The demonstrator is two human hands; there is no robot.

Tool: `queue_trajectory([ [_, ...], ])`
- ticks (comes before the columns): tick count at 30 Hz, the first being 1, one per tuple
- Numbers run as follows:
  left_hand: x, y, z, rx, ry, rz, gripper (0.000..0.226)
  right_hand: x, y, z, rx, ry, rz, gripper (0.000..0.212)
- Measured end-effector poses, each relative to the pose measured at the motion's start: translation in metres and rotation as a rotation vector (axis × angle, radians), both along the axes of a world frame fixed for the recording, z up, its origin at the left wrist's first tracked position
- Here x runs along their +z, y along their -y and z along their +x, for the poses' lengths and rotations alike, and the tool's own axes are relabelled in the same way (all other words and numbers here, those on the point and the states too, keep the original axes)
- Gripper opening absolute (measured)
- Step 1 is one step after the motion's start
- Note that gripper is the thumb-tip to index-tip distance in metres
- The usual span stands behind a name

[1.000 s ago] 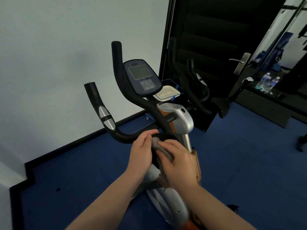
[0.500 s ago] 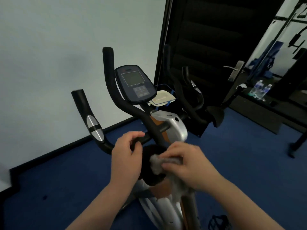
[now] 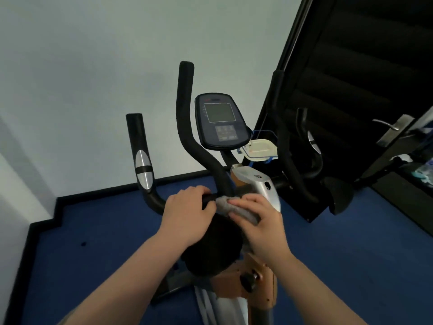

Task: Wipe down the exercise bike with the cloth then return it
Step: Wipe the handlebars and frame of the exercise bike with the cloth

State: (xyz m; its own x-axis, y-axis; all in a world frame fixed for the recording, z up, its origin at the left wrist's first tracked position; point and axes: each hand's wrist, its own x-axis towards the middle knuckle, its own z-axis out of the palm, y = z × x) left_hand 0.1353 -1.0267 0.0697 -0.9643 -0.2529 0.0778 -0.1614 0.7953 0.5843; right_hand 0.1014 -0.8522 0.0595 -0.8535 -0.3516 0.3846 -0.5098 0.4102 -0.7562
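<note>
The exercise bike stands in front of me, with black handlebars, a dark console and a silver and orange frame. My left hand is closed around the low handlebar bar near its middle. My right hand presses a grey cloth against the bar just right of the left hand, by the silver stem cover. The black seat lies under both wrists and is partly hidden.
A white wall is behind the bike and blue carpet covers the floor. A black door with a metal handle stands to the right. A clear lidded box sits behind the console.
My right hand brought the cloth back up from the seat area onto the handlebar bar beside the left hand. The view tilted and moved closer to the bike.
</note>
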Motion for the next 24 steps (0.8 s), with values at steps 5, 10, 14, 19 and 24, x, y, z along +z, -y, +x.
queue_trajectory([
  [5, -0.001, -0.001, 0.002, 0.011, -0.029, 0.043, 0.032, -0.021, 0.002, 0.005, -0.088, -0.113, -0.056, 0.029],
  [10, 0.001, -0.001, 0.001, 0.022, -0.035, 0.036, 0.033, 0.014, 0.051, -0.055, -0.111, -0.228, 0.017, 0.019],
  [14, 0.001, -0.002, 0.004, 0.042, -0.054, 0.061, 0.031, 0.015, 0.045, -0.055, -0.06, -0.188, 0.059, 0.02],
  [19, 0.001, -0.002, 0.005, 0.057, -0.091, 0.085, 0.031, -0.023, -0.01, 0.007, -0.087, -0.123, -0.038, 0.023],
  [24, 0.003, -0.004, 0.005, 0.09, -0.098, 0.113, 0.028, -0.003, 0.023, -0.028, -0.055, -0.188, 0.016, 0.022],
])
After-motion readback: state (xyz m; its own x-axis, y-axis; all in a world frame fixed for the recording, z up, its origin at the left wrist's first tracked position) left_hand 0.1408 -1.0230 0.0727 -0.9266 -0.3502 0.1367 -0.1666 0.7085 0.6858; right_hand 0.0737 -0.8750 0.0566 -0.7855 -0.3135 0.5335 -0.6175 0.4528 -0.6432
